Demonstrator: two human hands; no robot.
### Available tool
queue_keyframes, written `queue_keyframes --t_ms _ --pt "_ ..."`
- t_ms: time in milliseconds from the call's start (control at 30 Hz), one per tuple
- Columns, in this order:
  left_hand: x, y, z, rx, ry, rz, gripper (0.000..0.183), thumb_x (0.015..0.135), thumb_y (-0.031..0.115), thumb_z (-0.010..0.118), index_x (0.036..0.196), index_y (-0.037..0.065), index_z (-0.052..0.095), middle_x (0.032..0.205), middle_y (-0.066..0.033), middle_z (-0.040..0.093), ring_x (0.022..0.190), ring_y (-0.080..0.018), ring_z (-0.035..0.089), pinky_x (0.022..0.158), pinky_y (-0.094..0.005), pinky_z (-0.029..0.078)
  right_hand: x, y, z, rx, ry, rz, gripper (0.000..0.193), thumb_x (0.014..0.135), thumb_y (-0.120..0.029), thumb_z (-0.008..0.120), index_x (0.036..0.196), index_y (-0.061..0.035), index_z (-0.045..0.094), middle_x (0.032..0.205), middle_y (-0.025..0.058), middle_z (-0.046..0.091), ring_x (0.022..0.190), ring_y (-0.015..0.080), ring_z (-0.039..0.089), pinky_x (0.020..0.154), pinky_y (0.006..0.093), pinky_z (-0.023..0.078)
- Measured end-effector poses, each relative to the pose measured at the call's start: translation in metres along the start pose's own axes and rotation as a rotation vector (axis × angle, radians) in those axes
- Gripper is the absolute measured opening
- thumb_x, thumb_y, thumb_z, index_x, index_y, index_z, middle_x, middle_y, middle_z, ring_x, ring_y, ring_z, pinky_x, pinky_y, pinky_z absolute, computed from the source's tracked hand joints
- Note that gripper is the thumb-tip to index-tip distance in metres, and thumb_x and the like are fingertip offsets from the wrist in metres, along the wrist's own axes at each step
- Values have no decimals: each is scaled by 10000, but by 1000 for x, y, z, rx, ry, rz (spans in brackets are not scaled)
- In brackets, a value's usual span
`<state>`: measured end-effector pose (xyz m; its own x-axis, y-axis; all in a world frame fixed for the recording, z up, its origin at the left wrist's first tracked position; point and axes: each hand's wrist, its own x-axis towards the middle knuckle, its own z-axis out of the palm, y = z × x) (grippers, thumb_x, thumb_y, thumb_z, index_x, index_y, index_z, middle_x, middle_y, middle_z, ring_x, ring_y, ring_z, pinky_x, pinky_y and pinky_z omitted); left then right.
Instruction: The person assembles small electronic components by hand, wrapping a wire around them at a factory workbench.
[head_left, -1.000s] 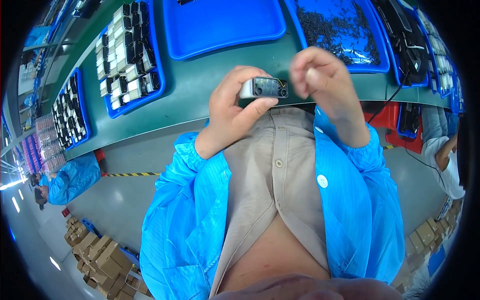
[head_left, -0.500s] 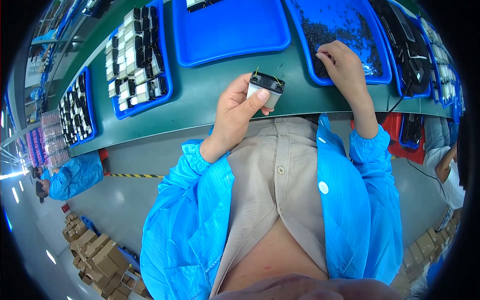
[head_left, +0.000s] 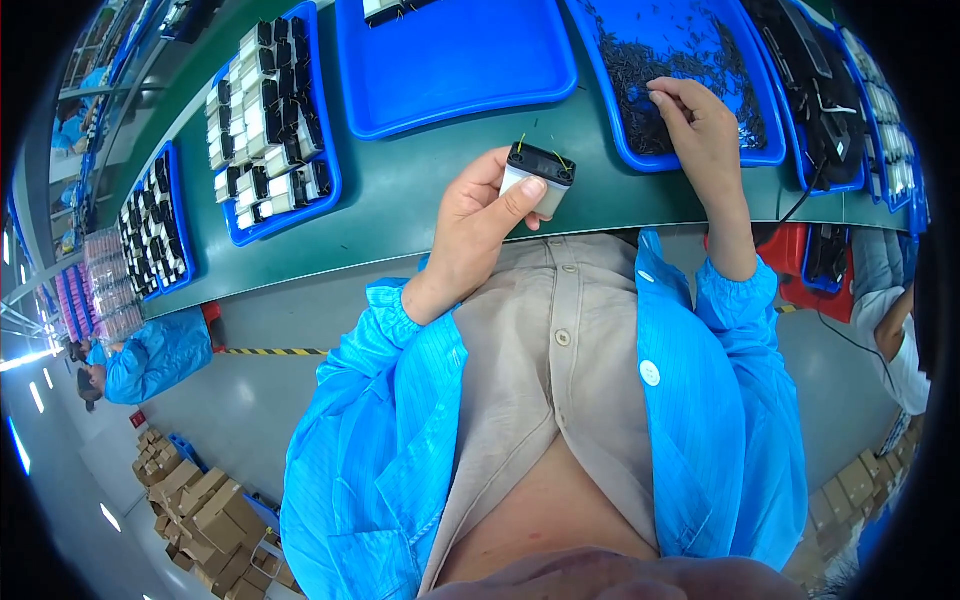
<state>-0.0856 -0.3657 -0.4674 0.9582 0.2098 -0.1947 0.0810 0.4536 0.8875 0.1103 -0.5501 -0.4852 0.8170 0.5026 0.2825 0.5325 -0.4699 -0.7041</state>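
My left hand (head_left: 474, 222) grips a small white box-shaped unit with a black top (head_left: 541, 165), thumb across its front. Two thin yellow-green wires stand up from that top. Over a blue tray (head_left: 624, 150) strewn with small black strips (head_left: 660, 62), my right hand (head_left: 706, 132) is closed in a pinch, thumb against forefinger. Whatever lies between those fingertips is too small to make out. The two hands are apart, the left one in front of the table edge.
On the green table (head_left: 420, 165), a blue tray (head_left: 455, 108) has a few white-and-black units at its far end. Another tray (head_left: 333, 190) to the left holds rows of such units. Black equipment (head_left: 805, 70) with a cable stands at right. A person in blue (head_left: 165, 352) is at far left.
My right hand has shifted slightly right and away from me, its fingertips lifting from among the black strips. My left hand keeps its hold on the unit, almost unmoved.
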Motion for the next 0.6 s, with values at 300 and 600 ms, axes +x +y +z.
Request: queue_keyframes --t_ms 300,600 --pt "3 -3 -5 112 0 63 275 903 110 652 1156 8 615 1052 -65 663 934 -122 609 832 -276 503 -1 0 -2 103 44 29 118 843 -81 675 952 -44 699 837 38 661 706 108 576 645 234 466" --pt "-3 4 2 -225 -189 -82 500 852 298 723 1217 -2 562 1073 -59 647 951 -123 619 808 -281 513 -23 -71 -11 612 -116 -19 130 871 -41 636 981 12 680 959 66 706 809 114 620 712 239 492"
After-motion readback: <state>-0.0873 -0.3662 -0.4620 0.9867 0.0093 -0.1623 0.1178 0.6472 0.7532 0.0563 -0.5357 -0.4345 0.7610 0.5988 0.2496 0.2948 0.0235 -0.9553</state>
